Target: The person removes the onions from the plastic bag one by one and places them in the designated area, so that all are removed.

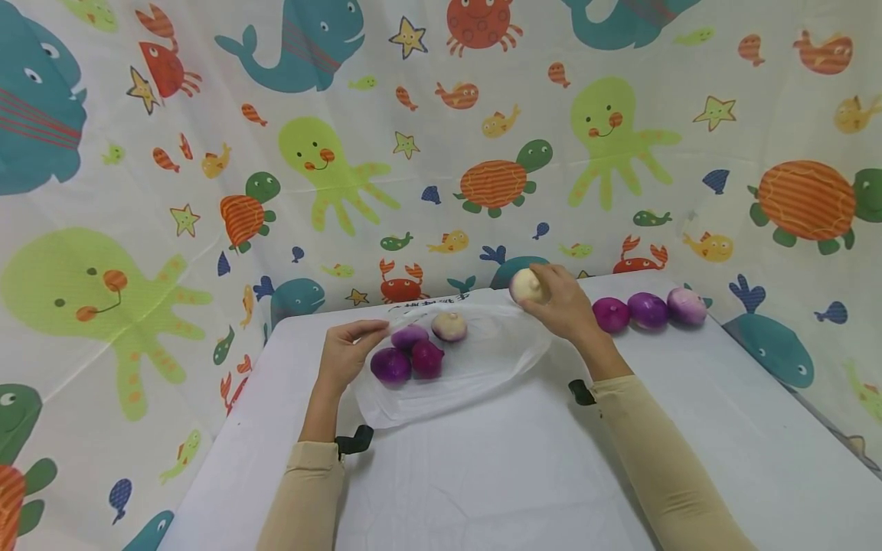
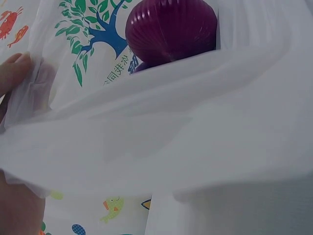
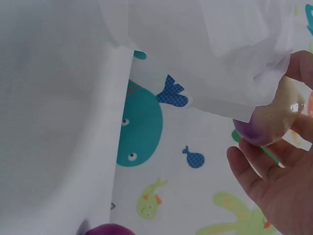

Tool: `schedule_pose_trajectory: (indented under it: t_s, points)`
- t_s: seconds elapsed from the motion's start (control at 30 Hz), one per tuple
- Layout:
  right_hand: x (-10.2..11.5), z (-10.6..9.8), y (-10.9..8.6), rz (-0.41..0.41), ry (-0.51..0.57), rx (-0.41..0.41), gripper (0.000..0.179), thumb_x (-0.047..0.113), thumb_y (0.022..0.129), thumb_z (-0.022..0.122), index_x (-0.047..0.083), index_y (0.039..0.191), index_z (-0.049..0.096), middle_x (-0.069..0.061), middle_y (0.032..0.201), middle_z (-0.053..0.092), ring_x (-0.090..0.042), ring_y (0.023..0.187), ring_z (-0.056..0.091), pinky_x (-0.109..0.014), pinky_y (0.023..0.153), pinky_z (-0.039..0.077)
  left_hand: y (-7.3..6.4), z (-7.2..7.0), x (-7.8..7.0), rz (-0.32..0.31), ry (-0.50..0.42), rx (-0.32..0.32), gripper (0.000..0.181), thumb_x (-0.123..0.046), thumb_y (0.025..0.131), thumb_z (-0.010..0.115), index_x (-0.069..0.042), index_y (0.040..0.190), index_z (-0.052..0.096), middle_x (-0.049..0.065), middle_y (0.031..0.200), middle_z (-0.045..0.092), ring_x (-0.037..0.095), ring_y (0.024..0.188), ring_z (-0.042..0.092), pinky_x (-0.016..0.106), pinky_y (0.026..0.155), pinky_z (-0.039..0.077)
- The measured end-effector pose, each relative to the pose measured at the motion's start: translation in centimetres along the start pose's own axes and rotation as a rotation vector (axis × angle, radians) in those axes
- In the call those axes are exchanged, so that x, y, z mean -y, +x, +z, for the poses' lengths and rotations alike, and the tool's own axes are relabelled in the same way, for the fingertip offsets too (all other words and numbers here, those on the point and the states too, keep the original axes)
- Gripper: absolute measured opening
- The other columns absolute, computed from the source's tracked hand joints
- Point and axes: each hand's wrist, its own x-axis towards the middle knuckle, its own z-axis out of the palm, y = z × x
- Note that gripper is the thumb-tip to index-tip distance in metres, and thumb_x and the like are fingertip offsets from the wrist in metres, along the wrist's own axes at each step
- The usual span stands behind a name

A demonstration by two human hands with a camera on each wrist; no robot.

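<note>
My left hand (image 1: 344, 353) pinches the left edge of a thin white plastic bag (image 1: 492, 360), which lies opened out on the table. Inside the bag sit a red onion (image 1: 428, 360), a white-and-purple turnip (image 1: 449, 327) and two smooth purple vegetables (image 1: 390, 366). Over the bag's far right corner, my right hand (image 1: 566, 306) holds another turnip (image 1: 527, 287), pale with a purple side. In the right wrist view the bag's film (image 3: 234, 63) reaches the thumb and overlaps that turnip (image 3: 274, 117). From the left wrist, the onion (image 2: 171, 32) shows above the bag's edge.
At the table's back right stand a red onion (image 1: 611, 314), a purple vegetable (image 1: 648, 311) and a paler purple-white one (image 1: 686, 307) in a row. A white cloth covers the table (image 1: 496, 490). Behind it hangs a curtain (image 1: 427, 252) printed with sea animals.
</note>
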Motion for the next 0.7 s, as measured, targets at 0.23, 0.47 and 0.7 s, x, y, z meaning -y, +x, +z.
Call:
schedule_pose_trajectory:
  t_s: [0.23, 0.47, 0.7]
  points:
    - [-0.1, 0.1, -0.1, 0.013, -0.013, 0.02, 0.07, 0.035, 0.093, 0.078, 0.013, 0.153, 0.05, -0.017, 0.15, 0.053, -0.039, 0.135, 0.05, -0.063, 0.108, 0.049, 0.0, 0.0, -0.5, -0.026, -0.002, 0.011, 0.019, 0.001, 0.095, 0.072, 0.006, 0.113, 0.076, 0.029, 0.116, 0.073, -0.002, 0.102, 0.07, 0.014, 0.093, 0.056]
    - [-0.3, 0.1, 0.0, 0.033, -0.044, 0.049, 0.071, 0.037, 0.093, 0.076, 0.011, 0.153, 0.049, -0.019, 0.151, 0.051, -0.039, 0.135, 0.05, -0.064, 0.108, 0.049, -0.6, 0.2, -3.1, -0.003, -0.001, 0.019, 0.019, 0.0, 0.095, 0.073, 0.007, 0.112, 0.076, 0.029, 0.115, 0.074, -0.002, 0.101, 0.07, 0.014, 0.092, 0.056]
    - [-1.5, 0.4, 0.0, 0.094, -0.056, 0.102, 0.073, 0.039, 0.095, 0.073, 0.011, 0.155, 0.045, -0.019, 0.153, 0.048, -0.039, 0.136, 0.048, -0.065, 0.109, 0.047, -0.6, 0.2, -3.0, -0.018, 0.006, 0.016, 0.019, -0.001, 0.096, 0.072, 0.007, 0.113, 0.076, 0.03, 0.116, 0.073, -0.003, 0.101, 0.07, 0.014, 0.093, 0.056]
